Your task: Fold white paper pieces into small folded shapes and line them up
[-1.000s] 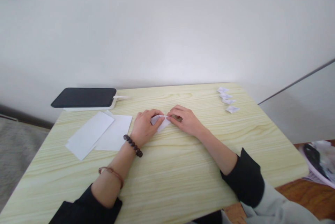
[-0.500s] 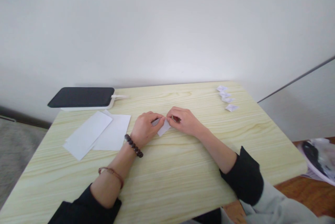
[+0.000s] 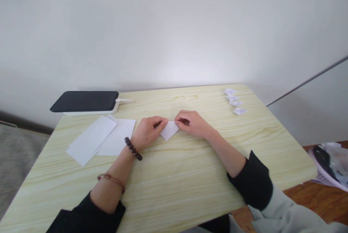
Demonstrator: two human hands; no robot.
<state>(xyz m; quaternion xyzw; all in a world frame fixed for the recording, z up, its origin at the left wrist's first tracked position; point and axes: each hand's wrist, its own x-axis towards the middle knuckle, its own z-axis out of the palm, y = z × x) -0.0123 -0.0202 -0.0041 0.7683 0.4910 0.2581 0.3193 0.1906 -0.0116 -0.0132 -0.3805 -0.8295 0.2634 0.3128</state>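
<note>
Between my hands, at the middle of the table, is a small white folded paper (image 3: 169, 130) with its point toward me. My left hand (image 3: 149, 130) pinches its left upper corner between thumb and fingers. On the opposite side, my right hand (image 3: 194, 124) pinches the right upper corner. The paper's outer corners are hidden behind my fingers. Several small folded paper pieces (image 3: 239, 111) lie in a column at the back right. To the left of my left hand are loose white paper sheets (image 3: 94, 138), overlapping one another.
A black phone (image 3: 85, 101) rests on a white block at the back left, with a white cable (image 3: 124, 100) at its right end. The wooden table (image 3: 174, 186) meets a white wall. A basket (image 3: 330, 175) with bags stands on the floor at the right.
My hands have moved apart, the left one sliding leftward along the paper's upper edge. More of the folded paper now shows between them, with its point toward me.
</note>
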